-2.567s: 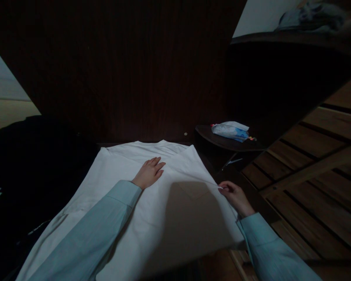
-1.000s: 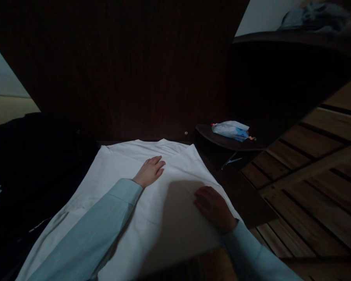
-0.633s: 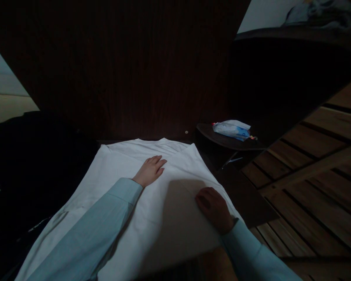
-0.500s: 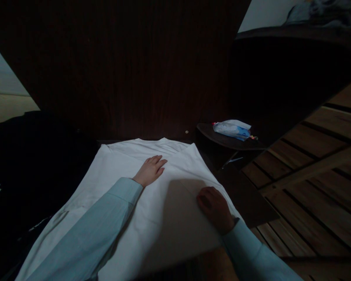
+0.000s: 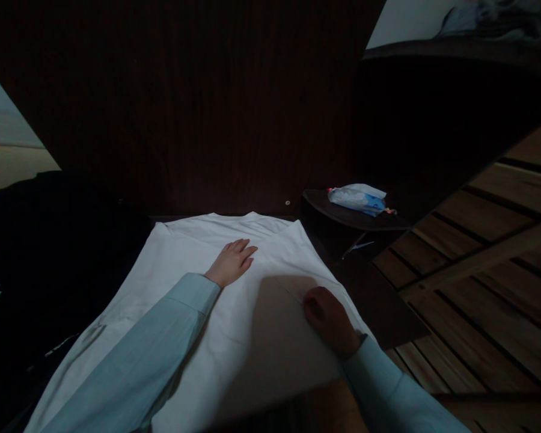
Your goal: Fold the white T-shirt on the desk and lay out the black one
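The shirt lies spread before the panel, the left hand flat on it, grip unclenched, while the right hand is curled near the shirt's edge, though whether that grip pinches it I can't tell.

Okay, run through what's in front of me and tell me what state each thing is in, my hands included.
White garment: spread out, lightly creased, partly in shadow.
Left hand: open, palm down on the garment.
Right hand: fingers curled, over the shaded part; whether it grips cloth is unclear.
Plastic packet: lying on the small shelf; sealed or open, can't tell.
Dark fabric: heaped at the left.
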`<action>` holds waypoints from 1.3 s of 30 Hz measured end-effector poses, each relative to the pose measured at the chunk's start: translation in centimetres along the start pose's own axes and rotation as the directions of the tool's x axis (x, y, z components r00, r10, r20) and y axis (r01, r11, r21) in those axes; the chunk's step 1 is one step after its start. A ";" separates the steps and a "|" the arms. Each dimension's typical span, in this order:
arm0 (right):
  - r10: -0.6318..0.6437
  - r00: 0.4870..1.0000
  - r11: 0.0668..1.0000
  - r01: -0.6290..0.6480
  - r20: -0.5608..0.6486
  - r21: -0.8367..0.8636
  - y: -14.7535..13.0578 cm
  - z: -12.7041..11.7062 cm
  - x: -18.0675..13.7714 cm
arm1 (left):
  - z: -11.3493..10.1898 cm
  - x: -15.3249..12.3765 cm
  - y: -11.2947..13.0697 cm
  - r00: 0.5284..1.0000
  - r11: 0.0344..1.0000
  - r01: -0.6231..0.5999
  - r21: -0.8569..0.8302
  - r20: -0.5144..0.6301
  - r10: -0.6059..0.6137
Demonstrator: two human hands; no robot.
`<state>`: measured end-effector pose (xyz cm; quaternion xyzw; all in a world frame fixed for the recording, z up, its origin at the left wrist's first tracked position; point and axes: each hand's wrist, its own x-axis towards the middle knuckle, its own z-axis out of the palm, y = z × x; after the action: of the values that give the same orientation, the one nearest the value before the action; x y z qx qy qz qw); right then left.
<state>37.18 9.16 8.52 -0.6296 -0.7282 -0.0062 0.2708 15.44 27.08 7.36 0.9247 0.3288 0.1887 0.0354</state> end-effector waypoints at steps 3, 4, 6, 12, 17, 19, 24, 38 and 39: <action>-0.030 1.000 1.000 0.030 -0.004 -0.003 -0.1 -0.2 0.0 | 0.0 0.0 0.0 1.000 1.000 -0.009 0.006 -0.007 0.009; -0.041 0.999 0.999 0.041 -0.005 -0.004 -0.2 -0.2 0.0 | 0.0 0.0 0.0 1.000 1.000 -0.011 0.010 -0.011 0.011; -0.069 0.998 0.998 0.069 -0.014 -0.004 -0.3 -0.3 0.0 | 0.0 0.0 0.0 1.000 1.000 -0.013 0.017 -0.015 0.013; -0.089 0.996 0.996 0.089 -0.031 -0.009 -0.4 -0.2 -0.1 | -0.1 0.0 0.0 1.000 1.000 -0.003 0.027 0.003 0.003; 0.006 0.993 0.998 -0.012 -0.118 -0.054 0.4 0.0 -0.2 | 0.0 0.0 0.0 1.000 1.000 -0.005 0.023 -0.006 0.006; 0.116 0.976 0.988 -0.132 -0.183 -0.075 1.2 0.4 -0.1 | 0.0 0.0 -0.1 1.000 1.000 -0.004 0.014 -0.009 0.004; 0.326 0.938 0.917 -0.345 -0.121 -0.201 3.0 2.3 -0.3 | 0.1 0.0 -0.1 1.000 1.000 -0.007 0.008 -0.021 0.007; 0.320 0.882 0.924 -0.211 0.346 -0.318 3.9 0.6 2.5 | -0.1 0.1 0.1 1.000 1.000 0.000 0.013 -0.004 0.000; 0.294 0.880 0.934 -0.182 0.372 -0.307 3.9 0.6 3.1 | -0.2 0.0 0.2 1.000 1.000 0.002 0.011 -0.002 -0.002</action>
<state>40.32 13.04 7.98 -0.7321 -0.6777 0.0639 0.0238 15.52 26.96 7.55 0.9243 0.3307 0.1880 0.0303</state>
